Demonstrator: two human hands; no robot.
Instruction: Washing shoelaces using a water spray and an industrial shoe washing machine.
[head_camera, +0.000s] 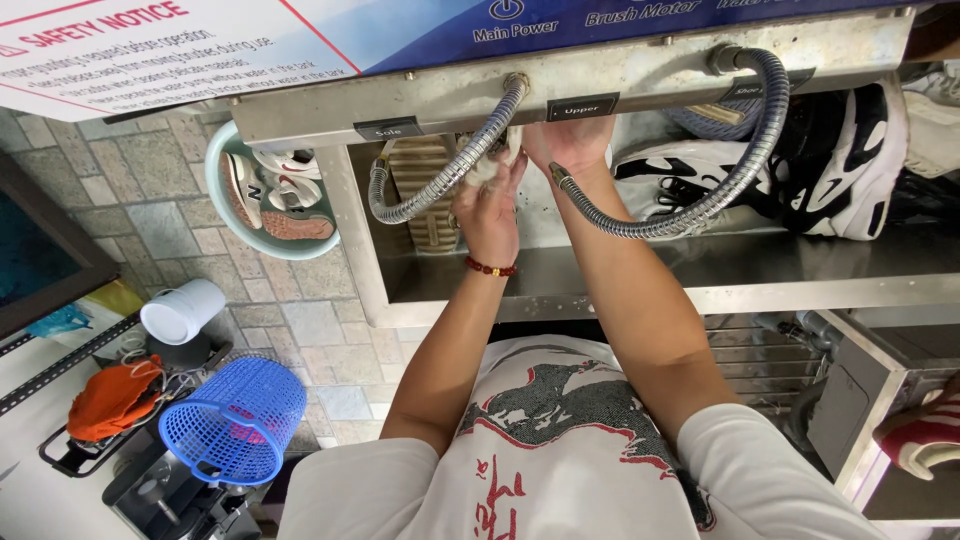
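Both hands up under the steel machine panel (640, 75), inside the wash bay. Left hand (487, 205) and right hand (568, 143) clamp together on a pale shoe (492, 155), mostly hidden, between the two metal hoses (700, 205). Black-and-white sneakers (840, 165) lie to the right, well apart.

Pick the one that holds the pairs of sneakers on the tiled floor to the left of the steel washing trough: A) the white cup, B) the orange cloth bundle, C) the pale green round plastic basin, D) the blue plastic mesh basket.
C: the pale green round plastic basin holds the white and red sneakers, while the blue plastic mesh basket stands farther down the floor.
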